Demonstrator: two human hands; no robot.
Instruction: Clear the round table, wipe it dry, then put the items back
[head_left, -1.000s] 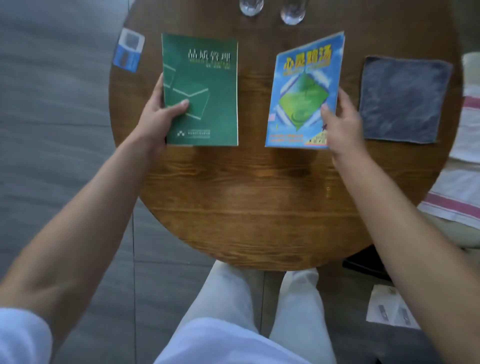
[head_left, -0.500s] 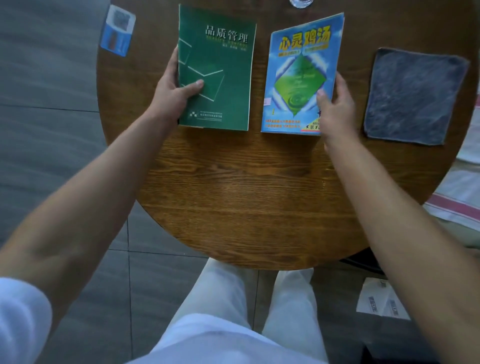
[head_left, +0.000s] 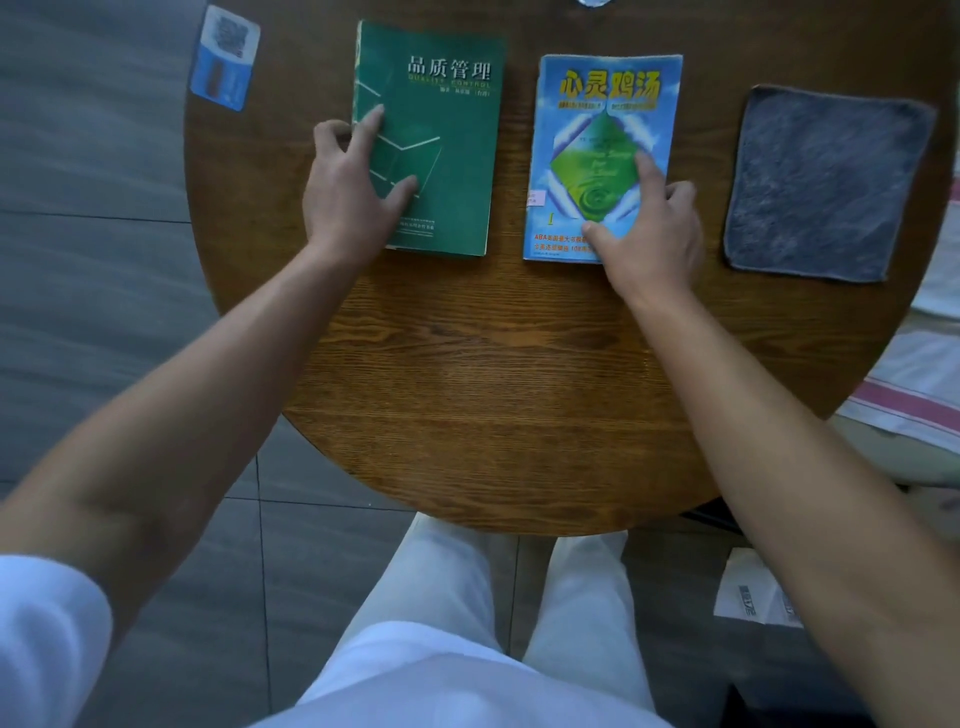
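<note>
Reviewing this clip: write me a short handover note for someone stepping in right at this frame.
Left hand: open, fingers flat on the green book.
Right hand: open, fingers flat on the blue book.
Both books lie flat, side by side, apart, on the round table. The grey cloth lies spread to the right of the blue book. A glass barely shows at the far edge.
Done: cannot tell whether wiping has happened.
Left: if not, lift the books and cloth off, wipe, return everything.

Home-like room: round table (head_left: 519, 415), tiled floor (head_left: 104, 260).
</note>
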